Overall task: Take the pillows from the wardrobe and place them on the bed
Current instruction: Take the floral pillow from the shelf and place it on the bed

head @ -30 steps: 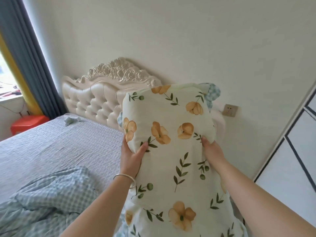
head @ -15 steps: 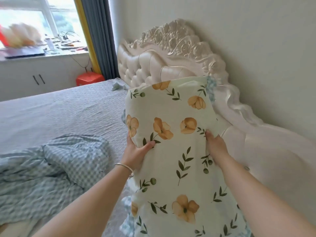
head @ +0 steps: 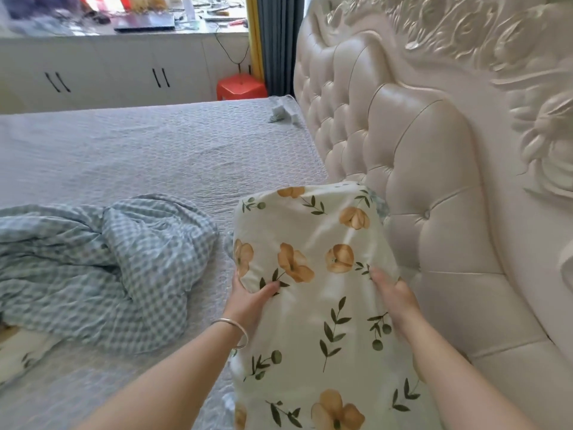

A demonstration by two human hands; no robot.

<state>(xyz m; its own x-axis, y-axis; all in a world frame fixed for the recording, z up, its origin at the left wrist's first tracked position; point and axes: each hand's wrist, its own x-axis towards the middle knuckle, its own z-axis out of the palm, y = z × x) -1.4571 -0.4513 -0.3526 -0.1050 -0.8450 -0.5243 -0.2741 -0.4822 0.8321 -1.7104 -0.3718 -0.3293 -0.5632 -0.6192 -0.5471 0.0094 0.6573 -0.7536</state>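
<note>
Hands, two, left (head: 248, 301) and right (head: 395, 297), clutch one floral pillow (head: 313, 305) over bed (head: 155, 150).

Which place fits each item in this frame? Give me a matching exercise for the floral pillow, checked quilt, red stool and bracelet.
Things:
1. floral pillow
2. checked quilt
3. red stool
4. bracelet

Places:
A. on the floor past the far side of the bed
B. on the left wrist
C. held in both hands beside the headboard
D. bunched on the bed at left

Pairs: 1-C, 2-D, 3-A, 4-B
</note>
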